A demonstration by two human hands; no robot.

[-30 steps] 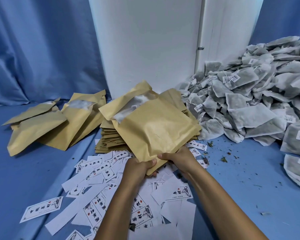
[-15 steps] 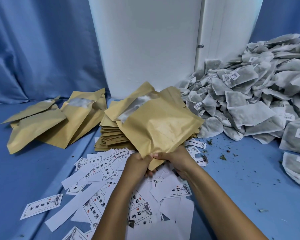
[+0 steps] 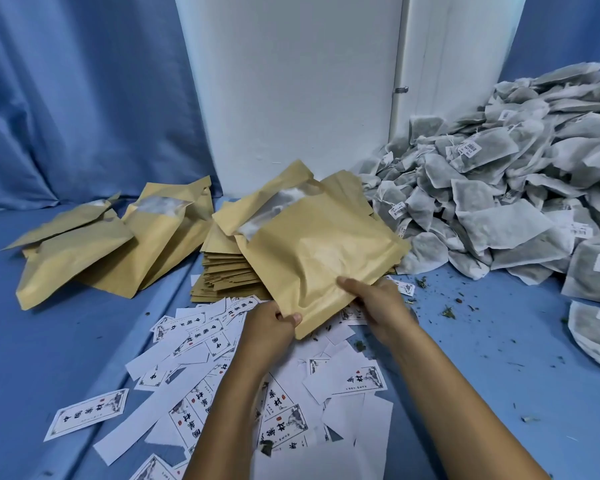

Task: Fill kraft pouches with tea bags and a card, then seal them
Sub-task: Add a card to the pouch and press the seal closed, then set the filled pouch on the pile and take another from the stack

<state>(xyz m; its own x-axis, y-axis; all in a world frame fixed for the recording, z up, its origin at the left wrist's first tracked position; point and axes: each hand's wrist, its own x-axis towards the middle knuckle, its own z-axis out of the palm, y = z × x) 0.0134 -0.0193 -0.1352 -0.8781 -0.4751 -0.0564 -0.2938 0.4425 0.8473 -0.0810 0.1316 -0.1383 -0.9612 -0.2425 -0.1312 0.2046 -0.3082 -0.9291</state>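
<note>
Kraft pouch [image 3: 321,251] held up over the middle of the blue surface [image 3: 84,341], tilted, mouth away from the camera, a pale inner lining showing at the open top. Going left to right:
- far left: filled kraft pouches [image 3: 111,244] lying in a loose heap, some leaning on each other
- centre, behind the held pouch: stack of flat pouches [image 3: 222,271], partly hidden by it
- near centre: printed cards [image 3: 284,420] and blank white slips scattered on the surface, one card [image 3: 87,414] lying apart to the left
- left hand [image 3: 267,330]: grip narrow, thumb on the front of the pouch's lower corner, fingers behind it
- right hand [image 3: 378,303]: grip on the pouch's lower right edge, thumb laid across the front face, fingers underneath
- right: large pile of tea bags [image 3: 499,202] with small labels, against the white wall [image 3: 291,98]
- loose tea crumbs [image 3: 447,311] on the surface in front of the pile
</note>
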